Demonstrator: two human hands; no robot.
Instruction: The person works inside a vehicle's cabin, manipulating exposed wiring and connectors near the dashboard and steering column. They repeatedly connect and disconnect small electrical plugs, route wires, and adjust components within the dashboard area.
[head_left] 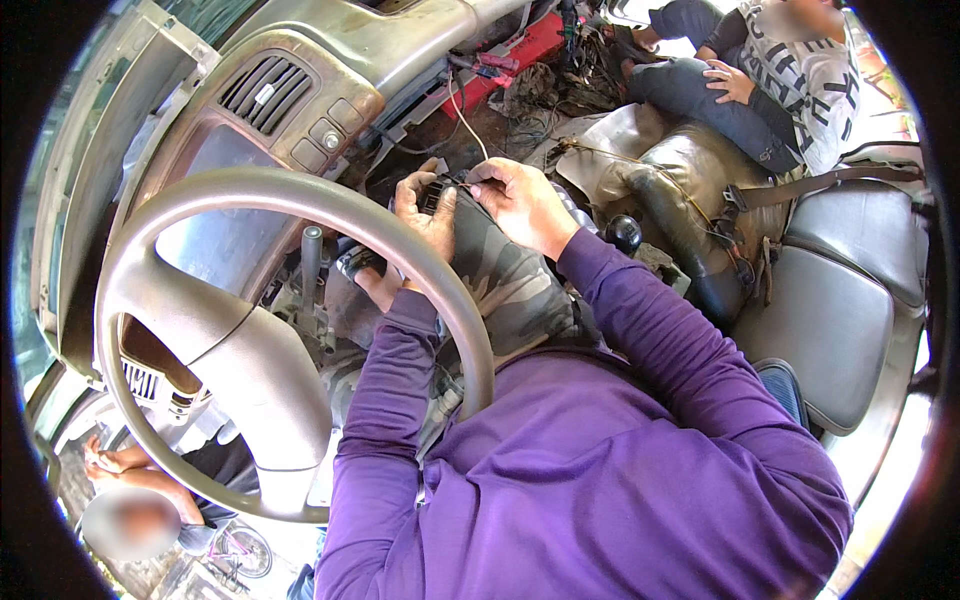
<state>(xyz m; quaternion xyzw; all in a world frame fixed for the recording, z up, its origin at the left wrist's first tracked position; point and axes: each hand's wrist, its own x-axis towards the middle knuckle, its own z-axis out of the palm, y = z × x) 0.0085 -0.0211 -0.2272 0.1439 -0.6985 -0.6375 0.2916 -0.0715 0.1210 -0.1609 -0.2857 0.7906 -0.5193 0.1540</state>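
Note:
Just beyond the steering wheel [477,355], both hands meet over my camouflage-clad leg [510,290]. My left hand [425,215] has its fingers curled round a small dark connector [438,192], partly hidden by the fingers. My right hand [515,200] pinches beside the connector, at the end of a thin pale wire [470,130] that runs down from the torn-open dashboard. My purple sleeves lead up to both hands, the left forearm passing by the wheel's rim.
Loose wiring and a red panel [520,50] fill the opened dashboard. A gear knob [623,234], worn seat [660,185] and grey cushions [810,330] lie to my right. Another person [730,90] sits at upper right; another [140,470] is outside at lower left, near a bicycle [240,550].

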